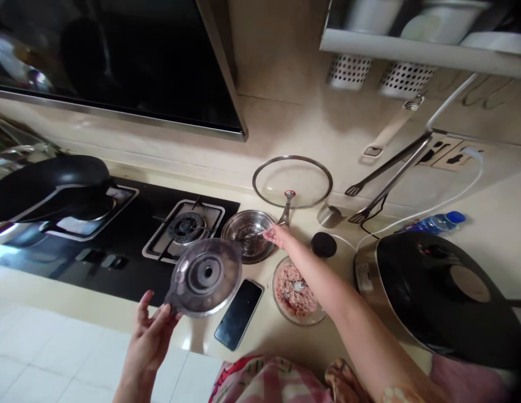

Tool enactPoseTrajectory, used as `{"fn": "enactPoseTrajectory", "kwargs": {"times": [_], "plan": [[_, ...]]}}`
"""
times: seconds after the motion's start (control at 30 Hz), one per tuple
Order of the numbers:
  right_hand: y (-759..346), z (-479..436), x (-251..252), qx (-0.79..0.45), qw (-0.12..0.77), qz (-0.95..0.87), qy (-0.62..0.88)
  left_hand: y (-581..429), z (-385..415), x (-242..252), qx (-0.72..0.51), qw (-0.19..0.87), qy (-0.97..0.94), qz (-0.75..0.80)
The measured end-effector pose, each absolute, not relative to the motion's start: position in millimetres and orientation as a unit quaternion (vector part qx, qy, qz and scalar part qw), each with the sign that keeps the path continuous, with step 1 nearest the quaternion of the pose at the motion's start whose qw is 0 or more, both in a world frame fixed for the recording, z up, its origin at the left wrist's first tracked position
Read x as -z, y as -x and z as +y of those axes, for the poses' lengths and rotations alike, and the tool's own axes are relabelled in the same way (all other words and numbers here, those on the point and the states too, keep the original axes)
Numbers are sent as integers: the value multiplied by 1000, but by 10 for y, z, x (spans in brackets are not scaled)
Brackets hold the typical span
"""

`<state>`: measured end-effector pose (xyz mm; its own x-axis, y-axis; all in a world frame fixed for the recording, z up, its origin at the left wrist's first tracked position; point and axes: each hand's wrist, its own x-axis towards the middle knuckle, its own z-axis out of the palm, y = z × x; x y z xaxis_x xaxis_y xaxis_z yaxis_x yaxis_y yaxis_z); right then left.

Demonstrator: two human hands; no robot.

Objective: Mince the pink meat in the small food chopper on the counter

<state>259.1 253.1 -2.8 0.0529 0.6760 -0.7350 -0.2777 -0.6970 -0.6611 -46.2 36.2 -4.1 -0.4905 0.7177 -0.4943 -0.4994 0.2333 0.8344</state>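
Observation:
My left hand (pixel 149 330) holds a clear plastic chopper lid (pixel 205 276) by its edge, above the counter's front edge. My right hand (pixel 278 235) reaches across to a steel bowl (pixel 249 235) beside the stove and grips a thin metal utensil (pixel 256 234) whose tip rests inside the bowl. Under my right forearm sits a glass bowl of pink minced meat (pixel 294 292) with a metal blade piece in it. A black phone (pixel 238 313) lies flat between the lid and the meat bowl.
A black gas hob (pixel 130 235) holds a black pan (pixel 50 187) at left. A glass pot lid (pixel 292 182) leans on the wall. A black rice cooker (pixel 437 291), tongs (pixel 390 173), a water bottle (pixel 437 223) and a small black cap (pixel 323 244) are at right.

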Motion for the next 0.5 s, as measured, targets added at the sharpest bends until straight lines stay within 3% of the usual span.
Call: {"fn": "enactPoseTrajectory", "kwargs": {"times": [0.13,0.23,0.37,0.5], "plan": [[-2863,2284,-177,-664,320,-207,644,-83,326,-101,-570,572,-111,580],[-3269,1827,-381,-624,344,-263,650,-629,426,-166,-524,639,-131,548],[-3879,1133,-445,-461,387,-434,670,-1196,535,-180,-465,698,-179,515],[-4198,775,-239,-340,403,-443,725,-1458,589,-158,-417,692,-285,516]]}}
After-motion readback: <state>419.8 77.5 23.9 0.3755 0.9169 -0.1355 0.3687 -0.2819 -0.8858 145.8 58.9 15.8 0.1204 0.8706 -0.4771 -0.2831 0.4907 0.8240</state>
